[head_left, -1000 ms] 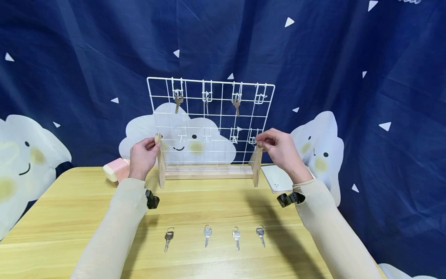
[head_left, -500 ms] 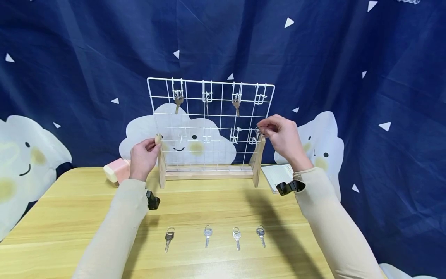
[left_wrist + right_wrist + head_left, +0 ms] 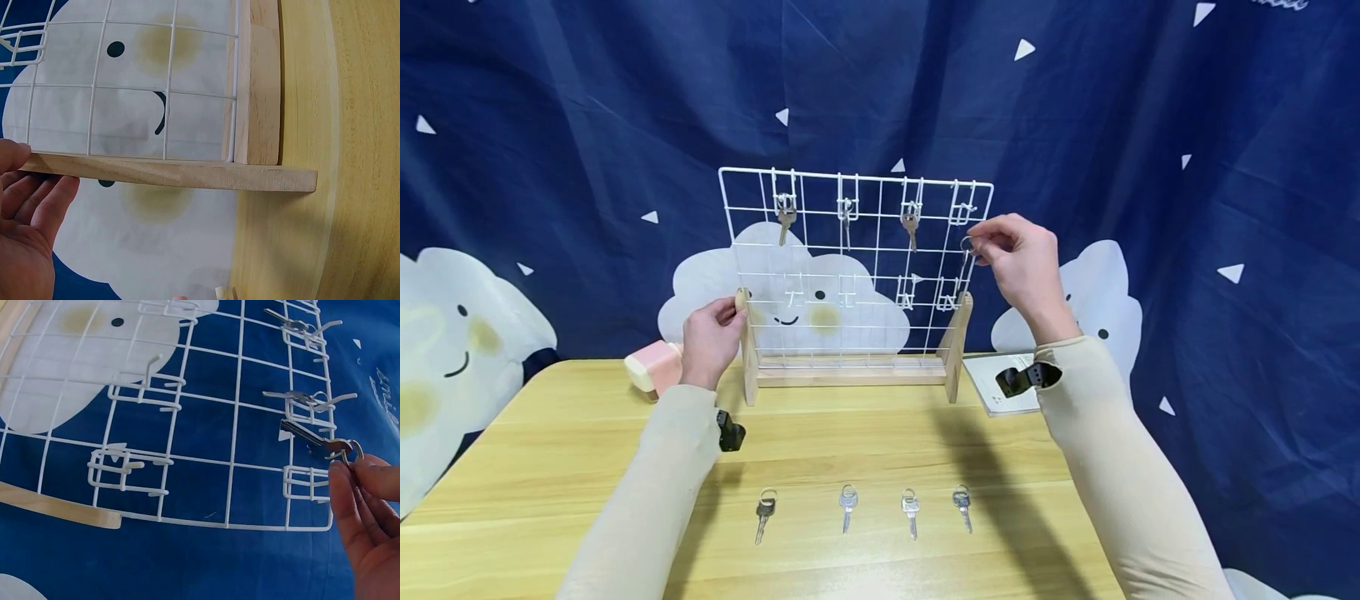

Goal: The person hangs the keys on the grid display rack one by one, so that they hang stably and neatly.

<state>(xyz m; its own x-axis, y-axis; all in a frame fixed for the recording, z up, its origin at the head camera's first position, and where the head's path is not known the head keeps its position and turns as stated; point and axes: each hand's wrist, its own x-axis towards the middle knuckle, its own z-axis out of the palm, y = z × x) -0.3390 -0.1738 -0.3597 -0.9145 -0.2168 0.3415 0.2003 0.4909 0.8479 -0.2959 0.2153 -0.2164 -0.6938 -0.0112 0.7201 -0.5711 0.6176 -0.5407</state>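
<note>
A white wire grid rack (image 3: pixel 880 178) stands on the table in a wooden frame. My left hand (image 3: pixel 711 340) pinches its left wooden upright (image 3: pixel 187 174) between thumb and fingers. At the rack's right edge, my right hand (image 3: pixel 1024 257) pinches the ring of a key (image 3: pixel 335 445) between thumb and index finger; in the right wrist view its blade points away from the fingertips. Just above and left of that hand is the bare top right hook (image 3: pixel 961 214). Three keys hang along the top row: a left one (image 3: pixel 786 217), a middle one (image 3: pixel 847 221) and a right one (image 3: pixel 911 222).
Several ringed keys lie in a row on the wooden table (image 3: pixel 820 575), from a dark-headed key (image 3: pixel 765 507) to a silver one (image 3: pixel 962 499). A pink and white container (image 3: pixel 658 365) is behind my left wrist. A notebook (image 3: pixel 1000 396) lies right of the rack; a blue curtain (image 3: pixel 850 75) hangs behind.
My right hand has risen with the key from beside the lower right hook to just below the top right one. My left hand keeps its place on the upright.
</note>
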